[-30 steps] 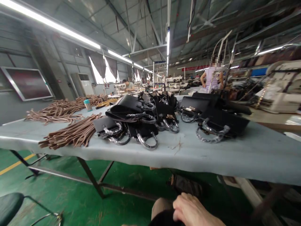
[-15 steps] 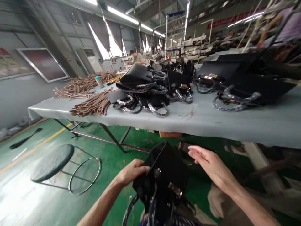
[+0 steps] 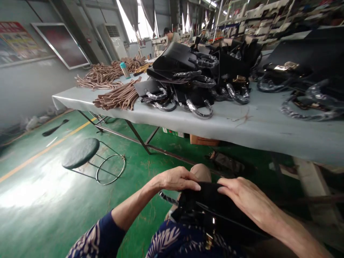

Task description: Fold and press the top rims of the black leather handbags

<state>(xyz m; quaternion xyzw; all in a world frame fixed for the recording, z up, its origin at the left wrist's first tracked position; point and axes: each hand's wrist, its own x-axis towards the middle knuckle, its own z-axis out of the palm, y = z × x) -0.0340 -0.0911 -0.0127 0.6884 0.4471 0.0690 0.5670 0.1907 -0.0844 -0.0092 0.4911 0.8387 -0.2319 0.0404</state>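
A black handbag [image 3: 215, 211] with gold-coloured hardware and a plastic-wrapped handle lies on my lap. My left hand [image 3: 177, 179] grips its far edge, thumb on top and fingers curled over the side. Across from it, my right hand [image 3: 239, 193] holds the same edge further right, the thumb pressed on the black material. Parts of the bag's near side are in shadow, and the fingertips under the edge are hidden.
Ahead stands a long table [image 3: 166, 118] piled with black handbags [image 3: 185, 68] and brown strips [image 3: 118, 96]. A bottle [image 3: 125, 70] stands among the strips. A round stool [image 3: 82, 153] lies tipped on the green floor, left. A cardboard box [image 3: 204, 140] sits under the table.
The bag has come down and closer onto my lap and turned. My right hand, free before, now holds its edge; my left hand has shifted along it. The view has swung right and down.
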